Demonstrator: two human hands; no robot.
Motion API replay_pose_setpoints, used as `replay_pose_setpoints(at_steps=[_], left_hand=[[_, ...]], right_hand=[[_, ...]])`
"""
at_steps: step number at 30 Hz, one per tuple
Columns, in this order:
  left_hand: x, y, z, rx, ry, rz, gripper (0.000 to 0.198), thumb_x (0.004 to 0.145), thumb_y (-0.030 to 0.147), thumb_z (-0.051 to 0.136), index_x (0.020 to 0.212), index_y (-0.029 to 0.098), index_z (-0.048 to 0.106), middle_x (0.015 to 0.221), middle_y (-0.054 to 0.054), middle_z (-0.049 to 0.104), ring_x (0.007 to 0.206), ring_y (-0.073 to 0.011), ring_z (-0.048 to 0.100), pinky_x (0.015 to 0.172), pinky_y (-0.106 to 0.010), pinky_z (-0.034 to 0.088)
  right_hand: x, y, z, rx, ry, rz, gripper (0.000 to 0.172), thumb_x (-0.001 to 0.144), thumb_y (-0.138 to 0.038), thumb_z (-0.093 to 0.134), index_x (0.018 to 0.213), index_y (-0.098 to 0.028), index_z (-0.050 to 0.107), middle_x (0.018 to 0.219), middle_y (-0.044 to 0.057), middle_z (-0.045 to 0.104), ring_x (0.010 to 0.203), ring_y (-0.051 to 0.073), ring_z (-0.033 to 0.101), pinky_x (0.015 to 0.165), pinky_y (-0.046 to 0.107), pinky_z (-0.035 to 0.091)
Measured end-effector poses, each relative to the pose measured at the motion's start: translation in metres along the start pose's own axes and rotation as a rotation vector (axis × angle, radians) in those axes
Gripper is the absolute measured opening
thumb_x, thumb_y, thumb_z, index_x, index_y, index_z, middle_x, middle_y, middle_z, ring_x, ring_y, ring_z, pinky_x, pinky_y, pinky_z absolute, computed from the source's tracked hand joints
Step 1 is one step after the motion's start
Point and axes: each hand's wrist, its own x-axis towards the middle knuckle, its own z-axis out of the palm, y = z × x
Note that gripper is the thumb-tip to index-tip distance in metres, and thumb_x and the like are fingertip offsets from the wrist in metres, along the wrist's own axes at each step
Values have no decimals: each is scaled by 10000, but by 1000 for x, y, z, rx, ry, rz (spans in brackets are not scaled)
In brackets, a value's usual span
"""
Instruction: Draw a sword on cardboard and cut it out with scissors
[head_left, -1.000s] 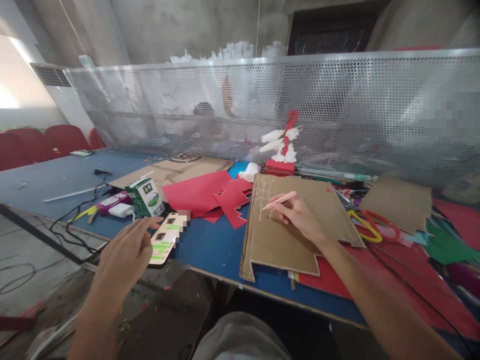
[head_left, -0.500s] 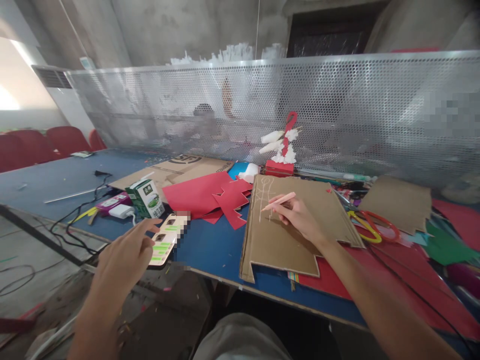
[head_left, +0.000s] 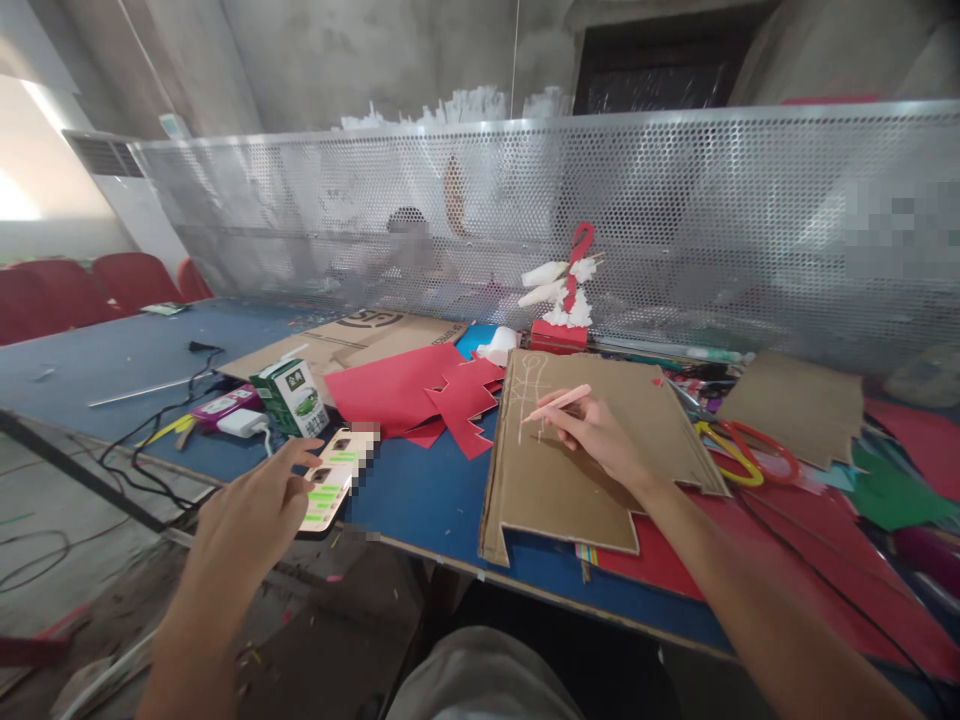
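Observation:
My right hand [head_left: 592,430] pinches a pale pink pen [head_left: 566,398], its tip down at the brown cardboard piece [head_left: 592,490]. Light lines of a drawn figure [head_left: 532,375] run along the upper left of that cardboard. On the left, my left hand [head_left: 259,500] has its fingers stretched over the lit phone [head_left: 330,490], with fingertips at the screen's left side; its thumb is hidden. The phone shows a chat with green bubbles and lies near the table's front edge. Behind it stands a green and white milk carton [head_left: 292,398].
Red paper cut-outs [head_left: 465,395] lie left of the cardboard. Scissors with yellow and orange handles [head_left: 739,455] rest to its right, by more cardboard [head_left: 799,405]. A perforated metal screen [head_left: 480,220] runs behind, with a red and white craft piece [head_left: 570,300] before it. Black cables [head_left: 135,460] trail at left.
Hardly anything differs. The pen tip stays at nearly the same spot on the cardboard, and my left hand stays by the phone.

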Motion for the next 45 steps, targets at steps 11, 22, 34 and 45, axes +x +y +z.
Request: replay_pose_setpoints(at_steps=[11, 22, 34, 45], left_hand=[[2, -3, 5, 19, -7, 30, 518, 943, 222, 268, 1419, 282, 464, 1207, -59, 757, 1068, -296, 713, 816, -366, 419], [6, -11, 16, -55, -28, 65, 520, 935, 205, 284, 1433, 287, 411, 1335, -52, 717, 1176, -312, 687, 867, -377, 449], [3, 7, 5, -78, -79, 51, 555, 935, 167, 276, 1471, 222, 410, 1422, -113, 662, 1227, -307, 665, 892, -386, 458], [1, 0, 10, -74, 7, 83, 537, 963, 214, 248, 1472, 231, 418, 1427, -106, 642, 1181, -315, 672, 887, -394, 449]], right_hand=[[0, 0, 0, -15, 16, 29, 290, 889, -430, 704, 1018, -172, 740, 711, 10, 611, 551, 110, 463, 493, 256, 353], [0, 0, 0, -25, 9, 24, 267, 903, -411, 695, 1009, -173, 755, 817, 49, 670, 568, 106, 473, 499, 261, 361], [0, 0, 0, -36, 4, 32, 268, 899, -425, 696, 993, -183, 765, 820, 51, 676, 565, 111, 477, 504, 265, 369], [0, 1, -1, -44, 3, 25, 289, 904, -441, 689, 1006, -178, 751, 816, 50, 672, 568, 109, 478, 502, 267, 362]])
